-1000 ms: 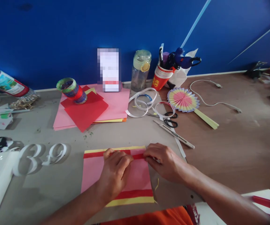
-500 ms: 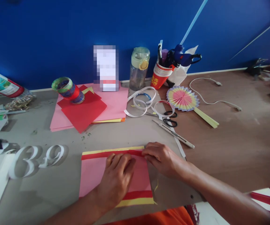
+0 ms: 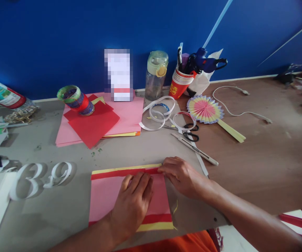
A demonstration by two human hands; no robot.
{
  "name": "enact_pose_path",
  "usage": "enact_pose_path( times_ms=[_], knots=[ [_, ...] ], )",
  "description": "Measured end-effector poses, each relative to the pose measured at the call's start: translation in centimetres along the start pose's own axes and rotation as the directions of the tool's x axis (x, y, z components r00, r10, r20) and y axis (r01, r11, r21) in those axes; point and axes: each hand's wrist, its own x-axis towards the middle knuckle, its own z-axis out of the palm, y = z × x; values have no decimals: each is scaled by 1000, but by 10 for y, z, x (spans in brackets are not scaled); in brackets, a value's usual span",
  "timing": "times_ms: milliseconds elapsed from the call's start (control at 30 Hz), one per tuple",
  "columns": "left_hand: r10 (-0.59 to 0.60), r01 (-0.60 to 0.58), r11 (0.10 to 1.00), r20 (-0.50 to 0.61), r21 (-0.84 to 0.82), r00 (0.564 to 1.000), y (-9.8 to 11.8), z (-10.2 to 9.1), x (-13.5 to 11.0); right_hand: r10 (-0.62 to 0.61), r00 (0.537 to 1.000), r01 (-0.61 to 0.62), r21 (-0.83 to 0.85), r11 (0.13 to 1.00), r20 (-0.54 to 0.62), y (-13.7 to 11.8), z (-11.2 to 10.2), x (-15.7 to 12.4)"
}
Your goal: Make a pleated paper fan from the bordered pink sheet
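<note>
A pink paper sheet (image 3: 106, 196) lies flat before me, with red and yellow bands along its far and near edges. My left hand (image 3: 135, 199) rests on the middle of it, fingers laid over the paper and reaching the far red strip (image 3: 119, 173). At the far right corner, my right hand (image 3: 178, 176) has its thumb and fingers pinched on the end of that strip. The fingertips partly hide the strip's right part. Beyond the right hand lies a white craft knife (image 3: 195, 149), beside black-handled scissors (image 3: 191, 136).
Red squares (image 3: 94, 124) and pink sheets (image 3: 130, 115) lie behind, under a painted jar (image 3: 76, 99). A bottle (image 3: 155, 82), a red paper cup (image 3: 178, 87) and a pleated paper fan (image 3: 204, 109) stand or lie further right. Curled white strips (image 3: 26, 182) are at left.
My left hand's fingers have shifted slightly to the right on the paper. My right hand keeps its pinch at the corner, almost unmoved.
</note>
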Motion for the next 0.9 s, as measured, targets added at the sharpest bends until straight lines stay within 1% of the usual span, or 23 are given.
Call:
enact_pose_path(
  times_ms=[167,300,467,600,767,900],
  knots=[
    [37,-37,998,4,49,999,2,-1,0,-4,1000,4,-35,999,-5,0,0,0],
    [56,-55,995,-21,79,998,3,-2,0,5,1000,-5,8,1000,-29,1,1,-1],
    [82,-78,990,-33,116,996,5,-2,-2,38,998,-33,106,994,-50,3,2,-2],
    [102,-96,986,-32,136,994,4,-4,0,71,996,-60,215,975,-44,-1,-7,-2],
    [116,-110,984,-33,141,993,4,-4,2,132,991,-118,421,899,-2,-8,-21,-2],
    [109,-103,984,-35,142,993,4,-2,2,102,994,-101,513,853,26,-12,-24,-3]
  ],
)
